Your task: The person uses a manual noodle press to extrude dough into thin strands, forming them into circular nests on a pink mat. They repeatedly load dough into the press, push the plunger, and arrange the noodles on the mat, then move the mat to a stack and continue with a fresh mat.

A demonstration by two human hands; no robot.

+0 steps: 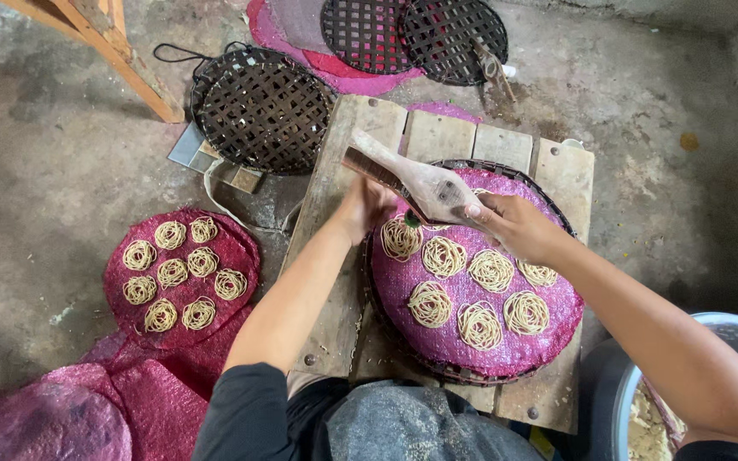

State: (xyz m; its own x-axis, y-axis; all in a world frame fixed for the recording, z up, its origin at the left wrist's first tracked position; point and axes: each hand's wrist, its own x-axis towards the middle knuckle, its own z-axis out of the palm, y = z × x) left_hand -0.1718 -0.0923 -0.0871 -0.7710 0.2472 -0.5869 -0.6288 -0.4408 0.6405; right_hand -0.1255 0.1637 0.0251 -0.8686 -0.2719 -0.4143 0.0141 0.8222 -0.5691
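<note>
While noodle nests lie below, both hands grip the press.

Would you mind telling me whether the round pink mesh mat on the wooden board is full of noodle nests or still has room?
Nearly full: the round pink mesh mat carries seven or so noodle nests, with bare patches only near its rim.

Both hands hold a wooden press over noodle nests.

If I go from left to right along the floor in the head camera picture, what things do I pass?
Red mat with noodle nests → left hand → wooden press → right hand → blue tub.
</note>
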